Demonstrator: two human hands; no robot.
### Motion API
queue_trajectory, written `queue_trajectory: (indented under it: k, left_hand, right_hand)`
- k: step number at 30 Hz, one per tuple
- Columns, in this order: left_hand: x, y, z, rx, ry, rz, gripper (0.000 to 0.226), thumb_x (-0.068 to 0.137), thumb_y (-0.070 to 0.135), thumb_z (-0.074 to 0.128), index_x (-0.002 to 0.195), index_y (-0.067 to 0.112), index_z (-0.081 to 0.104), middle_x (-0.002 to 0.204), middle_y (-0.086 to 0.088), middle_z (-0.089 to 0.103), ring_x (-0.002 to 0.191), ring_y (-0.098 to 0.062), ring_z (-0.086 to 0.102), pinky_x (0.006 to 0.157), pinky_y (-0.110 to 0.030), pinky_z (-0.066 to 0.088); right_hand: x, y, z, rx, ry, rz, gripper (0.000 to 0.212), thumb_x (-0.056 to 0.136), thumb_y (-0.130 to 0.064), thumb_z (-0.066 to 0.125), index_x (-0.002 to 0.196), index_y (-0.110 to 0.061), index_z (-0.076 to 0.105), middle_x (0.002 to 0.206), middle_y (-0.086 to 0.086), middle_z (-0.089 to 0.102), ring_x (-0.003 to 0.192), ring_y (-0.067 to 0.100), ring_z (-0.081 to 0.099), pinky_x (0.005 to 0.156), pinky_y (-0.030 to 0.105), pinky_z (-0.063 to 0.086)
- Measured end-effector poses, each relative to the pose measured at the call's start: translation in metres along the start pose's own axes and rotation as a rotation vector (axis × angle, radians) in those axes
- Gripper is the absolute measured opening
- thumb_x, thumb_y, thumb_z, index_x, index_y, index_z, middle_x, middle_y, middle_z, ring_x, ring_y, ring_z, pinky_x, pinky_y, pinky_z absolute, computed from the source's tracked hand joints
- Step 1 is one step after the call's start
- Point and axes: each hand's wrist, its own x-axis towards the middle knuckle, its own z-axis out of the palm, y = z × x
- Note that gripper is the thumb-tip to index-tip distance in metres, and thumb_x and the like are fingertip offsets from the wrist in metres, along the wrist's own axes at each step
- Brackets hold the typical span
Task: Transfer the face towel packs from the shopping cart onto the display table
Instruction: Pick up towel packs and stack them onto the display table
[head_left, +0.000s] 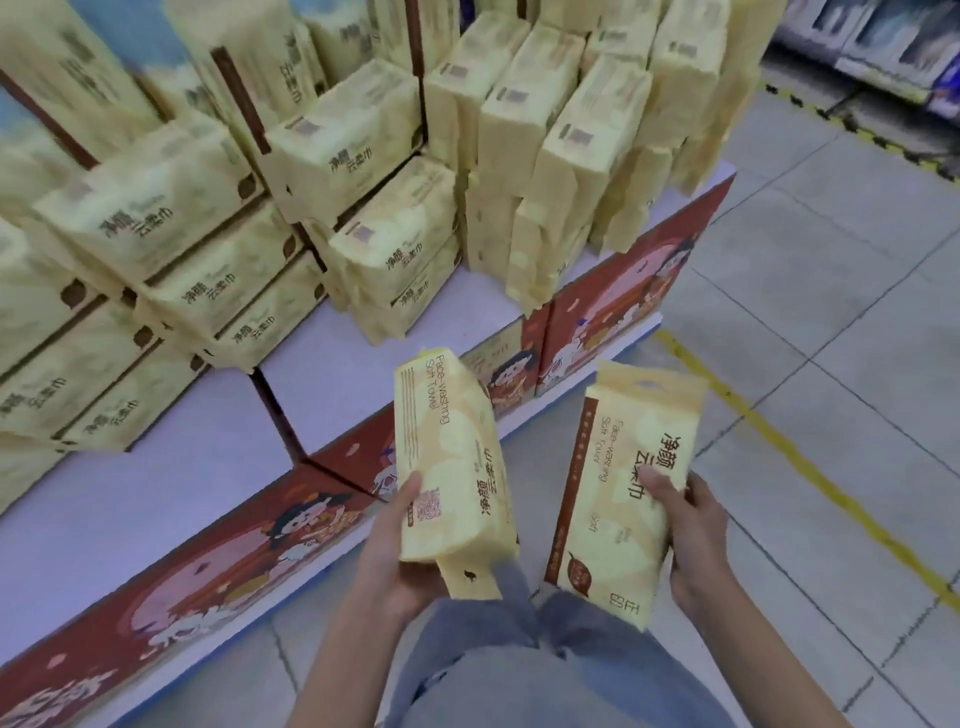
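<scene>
Standing by pale display table (171, 457), stacked packs (171, 223), grey tiled floor (831, 291)

left hand (395, 561): fingers hidden behind left pack (452, 457) | right hand (696, 540): fingers hidden behind right pack (613, 509) | stacked packs (156, 223): cut by top/left edges, small print blurred | table (182, 457): left end cropped | shelf (883, 41): goods blurred

Stacked packs (374, 156) sit on the display table (218, 447), floor (831, 312) right.

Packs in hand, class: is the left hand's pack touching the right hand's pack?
Apart. The head view shows a strip of floor between the left pack and the right pack.
</scene>
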Motion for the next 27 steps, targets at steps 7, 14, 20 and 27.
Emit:
queue_trajectory:
  k: [7,14,20,27]
  left_hand:
    - [0.014,0.024,0.01,-0.175,0.037,0.137,0.044,0.076,0.034,0.066,0.113,0.011,0.064,0.108,-0.018,0.07,0.087,-0.035,0.071,0.072,-0.047,0.056]
    - [0.033,0.07,0.013,-0.307,0.049,0.191,0.043,0.077,0.04,0.062,0.109,0.012,0.067,0.106,-0.017,0.071,0.083,-0.035,0.071,0.081,-0.049,0.05]
    - [0.042,0.105,0.015,-0.32,0.082,0.234,0.049,0.07,0.043,0.069,0.109,0.014,0.069,0.111,-0.016,0.07,0.088,-0.036,0.071,0.077,-0.051,0.054]
    - [0.049,0.12,0.016,-0.379,0.064,0.253,0.056,0.071,0.045,0.069,0.12,0.017,0.063,0.115,-0.015,0.069,0.092,-0.035,0.069,0.093,-0.052,0.046]
  right_hand:
    - [0.061,-0.065,0.097,-0.347,-0.37,-0.172,0.056,0.063,-0.02,0.083,0.114,-0.017,0.06,0.105,0.002,0.071,0.088,0.018,0.07,0.065,0.029,0.057]
    - [0.089,-0.134,0.24,-0.785,-0.723,-0.573,0.101,0.039,-0.064,0.079,0.129,-0.03,0.047,0.11,-0.021,0.053,0.102,-0.003,0.052,0.08,0.016,0.043]
    - [0.104,-0.184,0.354,-1.218,-0.921,-1.175,0.105,0.052,-0.058,0.083,0.141,-0.021,0.04,0.129,0.002,0.048,0.12,0.021,0.043,0.097,0.032,0.032]
    - [0.125,-0.198,0.409,-1.805,-1.048,-1.695,0.1,0.061,-0.065,0.074,0.142,-0.022,0.035,0.128,0.004,0.049,0.115,0.025,0.044,0.091,0.036,0.034]
